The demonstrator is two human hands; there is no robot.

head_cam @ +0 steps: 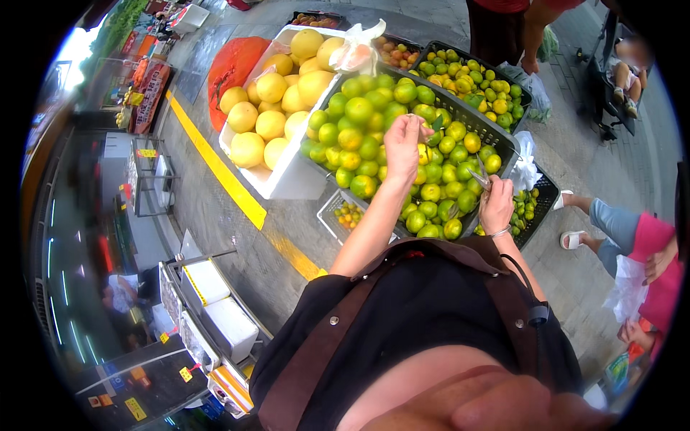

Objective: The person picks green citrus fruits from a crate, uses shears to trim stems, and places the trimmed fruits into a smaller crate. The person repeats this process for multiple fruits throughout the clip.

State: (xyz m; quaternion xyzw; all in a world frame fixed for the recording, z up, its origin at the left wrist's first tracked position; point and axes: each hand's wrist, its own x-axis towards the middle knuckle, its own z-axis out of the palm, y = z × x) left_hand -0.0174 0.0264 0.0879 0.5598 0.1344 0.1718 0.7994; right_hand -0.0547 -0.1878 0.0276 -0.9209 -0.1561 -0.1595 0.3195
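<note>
Two adjoining black plastic crates hold green and yellow citrus fruit [358, 110] in front of me. My left hand [404, 141] is raised over the fruit, thumb and fingertips pinched together; a dark green leaf [437, 123] shows just beside the fingertips, and whether they hold its stem I cannot tell. My right hand [497, 202] grips metal scissors [480, 175] near the right side of the crate, their blades parted and pointing over the fruit. A bracelet circles my right wrist. A white plastic bag [525, 164] is tied at the crate's right corner.
A white foam box [291, 186] of yellow pomelos [271, 125] stands left of the crates, by a red mesh bag [229, 75]. More crates of small citrus [474, 81] lie beyond. People stand at the right, near a stroller [606, 81]. A metal cart [221, 307] is at lower left.
</note>
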